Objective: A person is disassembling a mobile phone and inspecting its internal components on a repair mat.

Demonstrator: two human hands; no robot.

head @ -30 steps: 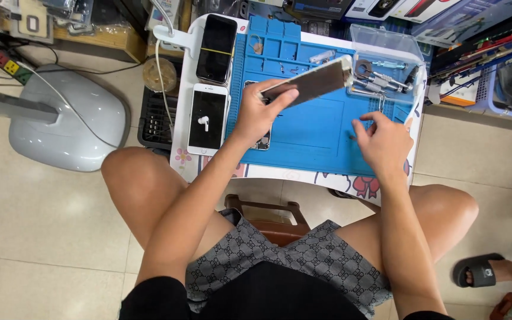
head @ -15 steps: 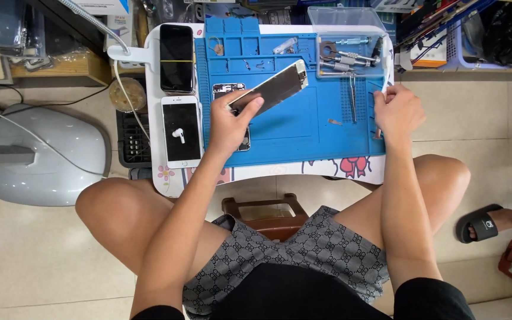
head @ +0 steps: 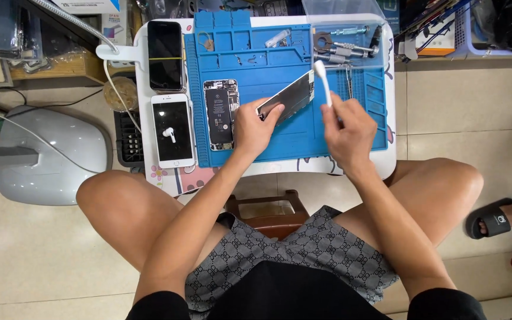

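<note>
I note left hand (head: pixel 255 125) gripping the phone screen (head: pixel 288 99) (tilted), right hand (head: pixel 344 127) clasping brush (head: pixel 322 80) at two o'clock; advise light strokes.

Both bare forearms reach from the bottom of the frame up toward its centre, converging slightly. The left hand (head: pixel 256 127), just left of centre, has its wrist bent a little, its fingers (head: pixel 274 111) curled closed and pinching at the tips. The right hand (head: pixel 345 133), just right of centre, is closed in a loose fist, knuckles up, thumb and fingers (head: pixel 334 105) gripping. Bare knees spread wide at either side below.
</note>
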